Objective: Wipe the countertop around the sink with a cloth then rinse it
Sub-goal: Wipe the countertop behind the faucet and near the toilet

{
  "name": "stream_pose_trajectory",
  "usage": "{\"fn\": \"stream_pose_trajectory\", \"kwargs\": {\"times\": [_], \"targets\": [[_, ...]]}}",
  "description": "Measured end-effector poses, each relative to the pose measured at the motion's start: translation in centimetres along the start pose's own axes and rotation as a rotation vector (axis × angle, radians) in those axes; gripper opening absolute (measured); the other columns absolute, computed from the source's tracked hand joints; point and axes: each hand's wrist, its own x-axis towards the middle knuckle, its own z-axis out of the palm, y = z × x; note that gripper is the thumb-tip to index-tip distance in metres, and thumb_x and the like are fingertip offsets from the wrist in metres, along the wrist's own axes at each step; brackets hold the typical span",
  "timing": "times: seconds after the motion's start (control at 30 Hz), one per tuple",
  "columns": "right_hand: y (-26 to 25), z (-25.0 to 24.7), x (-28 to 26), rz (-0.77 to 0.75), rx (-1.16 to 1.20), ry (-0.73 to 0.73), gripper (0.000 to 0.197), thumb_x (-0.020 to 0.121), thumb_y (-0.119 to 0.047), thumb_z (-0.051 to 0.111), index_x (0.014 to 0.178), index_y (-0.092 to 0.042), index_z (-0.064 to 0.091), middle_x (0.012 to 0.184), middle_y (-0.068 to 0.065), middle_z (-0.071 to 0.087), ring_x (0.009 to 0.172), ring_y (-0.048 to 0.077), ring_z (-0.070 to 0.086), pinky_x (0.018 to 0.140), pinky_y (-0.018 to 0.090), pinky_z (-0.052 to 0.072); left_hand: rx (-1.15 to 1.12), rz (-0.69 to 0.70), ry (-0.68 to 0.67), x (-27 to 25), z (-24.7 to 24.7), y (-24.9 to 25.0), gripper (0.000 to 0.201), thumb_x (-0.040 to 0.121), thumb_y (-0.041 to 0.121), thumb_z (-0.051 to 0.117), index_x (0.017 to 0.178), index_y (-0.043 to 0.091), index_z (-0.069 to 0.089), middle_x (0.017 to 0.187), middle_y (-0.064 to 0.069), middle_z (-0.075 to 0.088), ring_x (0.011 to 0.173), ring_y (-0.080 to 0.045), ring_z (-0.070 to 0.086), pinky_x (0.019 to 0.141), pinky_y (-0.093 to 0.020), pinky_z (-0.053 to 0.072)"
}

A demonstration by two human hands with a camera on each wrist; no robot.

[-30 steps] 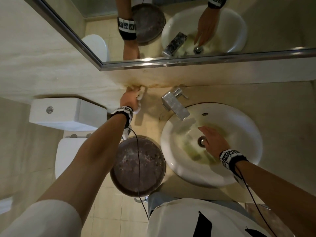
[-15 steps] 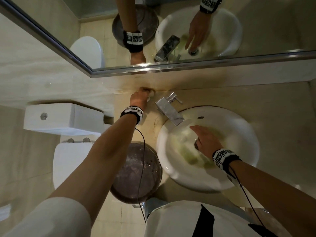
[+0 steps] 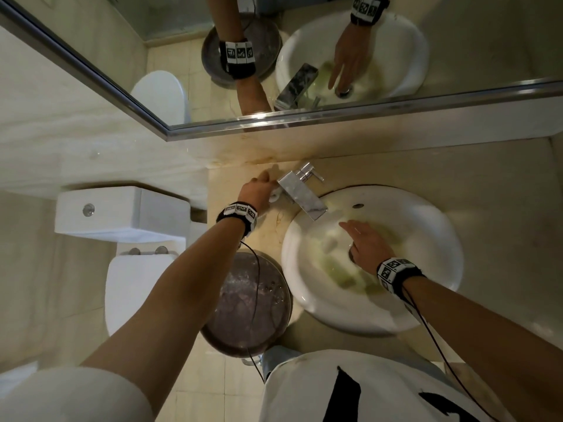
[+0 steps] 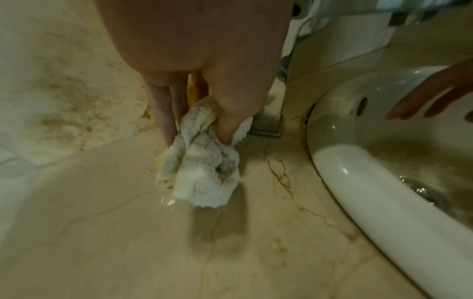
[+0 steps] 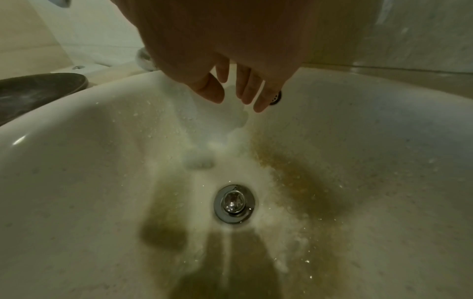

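My left hand [image 3: 257, 190] grips a bunched white cloth [image 4: 202, 168] and presses it on the beige marble countertop [image 4: 102, 232], just left of the chrome tap's base [image 3: 300, 193], near the stained back wall. The cloth is dirty in its folds. My right hand [image 3: 364, 245] hovers inside the white basin [image 3: 426, 214], fingers straight and spread, holding nothing. In the right wrist view the right hand [image 5: 238, 95] hangs above the chrome drain [image 5: 234, 203]. Brown stains streak the basin around the drain.
A mirror [image 3: 335, 56] runs along the back wall above the counter. A toilet with its white cistern [image 3: 122, 211] stands to the left. A round dark bin lid [image 3: 246, 303] sits below the counter's front edge, left of the basin.
My left hand has slid the cloth to the right along the back of the counter, up to the tap. The right hand has stayed in the basin.
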Motion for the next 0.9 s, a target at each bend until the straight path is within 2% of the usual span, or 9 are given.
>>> {"fn": "stream_pose_trajectory", "kwargs": {"times": [0.07,0.13,0.17,0.27,0.43,0.53,0.67,0.77,0.9], "targets": [[0.0,-0.5,0.4,-0.002,-0.018,-0.004,0.066,0.090,-0.007,0.052,0.153,-0.021,0.036,0.156,0.008,0.038,0.142,0.026,0.035,0.115,0.041,0.034,-0.017,0.002,-0.014,-0.6,0.6,-0.4,0.036,0.084,0.005,0.067,0.113,0.025,0.059,0.112,-0.002,0.053,0.083,-0.028,0.063,0.069,-0.034,0.059],[0.1,-1.1,1.2,-0.011,-0.043,0.004,0.066,0.090,-0.008,0.054,0.152,-0.020,0.036,0.157,0.009,0.037,0.143,0.028,0.034,0.114,0.043,0.035,-0.021,0.019,-0.027,-0.8,1.0,-1.1,0.042,0.088,0.010,0.064,0.124,0.029,0.057,0.116,-0.002,0.057,0.084,-0.029,0.068,0.065,-0.034,0.059],[0.3,-1.5,1.6,-0.018,-0.062,0.020,0.065,0.089,-0.008,0.054,0.152,-0.019,0.037,0.157,0.010,0.036,0.143,0.030,0.034,0.114,0.045,0.035,-0.006,0.018,-0.029,-0.9,0.9,-1.4,0.043,0.086,0.011,0.064,0.124,0.032,0.057,0.120,-0.003,0.057,0.084,-0.028,0.068,0.065,-0.034,0.058],[0.9,-3.3,2.8,-0.014,-0.130,0.126,0.060,0.090,-0.008,0.056,0.148,-0.014,0.043,0.156,0.015,0.038,0.141,0.035,0.037,0.111,0.048,0.036,-0.007,-0.016,-0.013,-0.9,-0.1,-2.3,0.037,0.080,0.010,0.070,0.099,0.034,0.050,0.112,-0.001,0.055,0.072,-0.019,0.061,0.061,-0.030,0.056],[3.0,-4.7,3.7,0.103,-0.207,0.171,0.063,0.094,-0.022,0.056,0.153,-0.017,0.034,0.158,0.017,0.030,0.143,0.038,0.030,0.115,0.050,0.030,0.042,-0.074,0.098,1.5,-1.9,-3.2,0.058,0.082,0.006,0.070,0.135,0.023,0.052,0.135,-0.007,0.046,0.090,-0.027,0.057,0.071,-0.040,0.058],[3.6,-4.6,3.7,0.120,-0.205,0.148,0.065,0.094,-0.026,0.057,0.154,-0.018,0.033,0.158,0.017,0.030,0.144,0.039,0.028,0.115,0.052,0.029,0.043,-0.033,0.098,2.5,-3.5,-2.6,0.053,0.087,0.008,0.064,0.137,0.022,0.052,0.139,-0.008,0.046,0.102,-0.033,0.059,0.081,-0.041,0.053],[3.3,-4.8,3.8,0.148,-0.227,0.125,0.064,0.095,-0.030,0.055,0.154,-0.020,0.033,0.159,0.015,0.029,0.143,0.039,0.027,0.113,0.052,0.029,0.026,0.002,0.042,3.5,-3.1,-1.8,0.049,0.098,0.015,0.052,0.145,0.026,0.047,0.147,-0.005,0.044,0.119,-0.030,0.055,0.096,-0.038,0.048],[3.3,-5.0,4.0,0.166,-0.211,0.124,0.063,0.094,-0.030,0.054,0.153,-0.022,0.035,0.157,0.014,0.032,0.139,0.038,0.029,0.113,0.050,0.029,0.041,-0.061,0.014,3.8,-2.1,-1.3,0.052,0.097,0.012,0.052,0.147,0.023,0.041,0.145,-0.011,0.044,0.115,-0.037,0.056,0.092,-0.044,0.048],[3.4,-5.3,4.2,0.162,-0.203,0.135,0.060,0.091,-0.027,0.056,0.150,-0.022,0.042,0.151,0.014,0.040,0.132,0.036,0.036,0.108,0.048,0.035,0.122,-0.033,0.029,3.7,-1.1,-1.8,0.061,0.093,0.006,0.057,0.147,0.025,0.038,0.142,-0.011,0.043,0.114,-0.036,0.056,0.084,-0.045,0.053]]}}
